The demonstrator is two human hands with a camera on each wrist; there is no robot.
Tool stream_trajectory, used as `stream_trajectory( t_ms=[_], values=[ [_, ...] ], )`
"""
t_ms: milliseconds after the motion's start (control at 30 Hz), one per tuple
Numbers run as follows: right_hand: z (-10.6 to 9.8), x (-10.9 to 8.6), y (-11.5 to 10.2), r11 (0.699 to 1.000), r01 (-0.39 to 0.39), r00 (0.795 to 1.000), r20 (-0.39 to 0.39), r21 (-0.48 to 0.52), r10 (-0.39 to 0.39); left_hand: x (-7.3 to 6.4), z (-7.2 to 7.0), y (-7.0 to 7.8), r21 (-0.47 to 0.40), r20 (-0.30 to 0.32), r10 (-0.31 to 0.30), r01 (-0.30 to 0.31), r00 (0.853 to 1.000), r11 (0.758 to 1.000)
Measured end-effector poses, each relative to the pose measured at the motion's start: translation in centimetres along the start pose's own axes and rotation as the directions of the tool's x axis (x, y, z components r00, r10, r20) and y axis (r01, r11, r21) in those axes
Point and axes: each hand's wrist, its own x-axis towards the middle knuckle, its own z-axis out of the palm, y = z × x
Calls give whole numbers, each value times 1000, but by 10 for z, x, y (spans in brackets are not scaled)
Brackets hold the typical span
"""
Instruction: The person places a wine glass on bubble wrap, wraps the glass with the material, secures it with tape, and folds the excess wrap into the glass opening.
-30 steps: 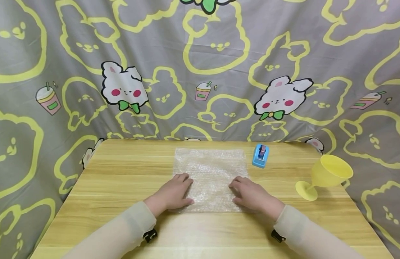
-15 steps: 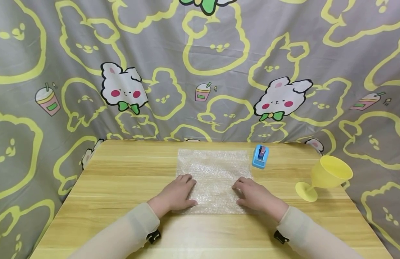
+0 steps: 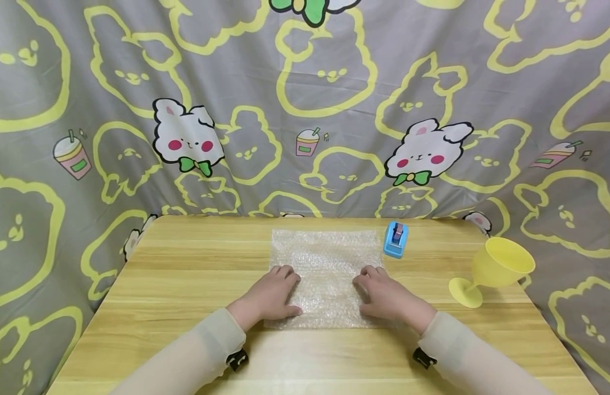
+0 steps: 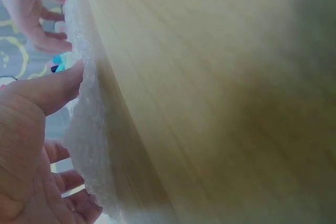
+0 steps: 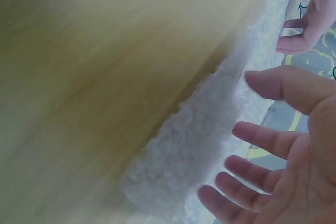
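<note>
A clear sheet of bubble wrap lies flat on the wooden table in front of me. My left hand rests on its left side, thumb apart from the relaxed fingers. On the opposite side my right hand rests in the same way, with fingertips on the wrap. The left wrist view shows the left thumb against the edge of the sheet. In the right wrist view the right fingers are spread and bent a little over the wrap.
A blue tape dispenser stands just beyond the wrap's far right corner. Further right, a yellow plastic goblet stands near the right edge of the table. Behind the table hangs a grey patterned curtain.
The bubble wrap and both hands have slid slightly to the right, mostly in the first half second. The tape dispenser and goblet stay where they were on the table.
</note>
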Motion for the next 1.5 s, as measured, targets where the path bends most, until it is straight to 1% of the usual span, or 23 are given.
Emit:
stream_trajectory(
  t_ms=[100,167,233,333,433,567,667,800,967,1100,1200,1400,1500],
  values=[
    [2,4,0,1000,23,1000,-7,16,-23,-1,1,-1,-7,0,-1,1,1000,1000],
    [3,6,1,998,27,1000,8,48,-28,-2,1,-2,-20,0,-2,2,1000,1000],
    [4,8,3,996,9,999,33,86,-12,-3,1,-3,-38,4,-7,7,1000,999],
    [4,8,5,992,-7,998,57,127,0,-3,1,-5,-88,8,-18,18,1000,996],
    [4,7,7,991,-14,997,79,133,3,-3,2,-9,-135,22,-20,22,1000,991],
    [3,6,10,991,-23,995,99,129,10,-2,1,-15,-161,64,2,8,998,987],
    [1,6,12,990,-38,994,108,133,24,-2,-2,-20,-157,93,22,-7,995,988],
    [0,5,14,989,-49,992,119,137,32,-1,-5,-24,-169,113,42,-23,993,985],
    [-1,4,14,989,-56,991,129,141,38,-2,-6,-26,-187,117,52,-29,992,982],
    [-3,2,13,985,-90,987,145,146,68,-2,-5,-26,-177,113,54,-33,992,984],
    [-3,1,12,982,-111,984,153,149,88,-2,-4,-26,-168,123,49,-28,991,985],
    [-4,0,10,981,-124,981,167,149,99,-3,-1,-27,-155,140,45,-22,989,988],
    [-5,0,10,979,-131,979,179,155,102,-4,-1,-26,-142,161,43,-20,986,990]
  ],
)
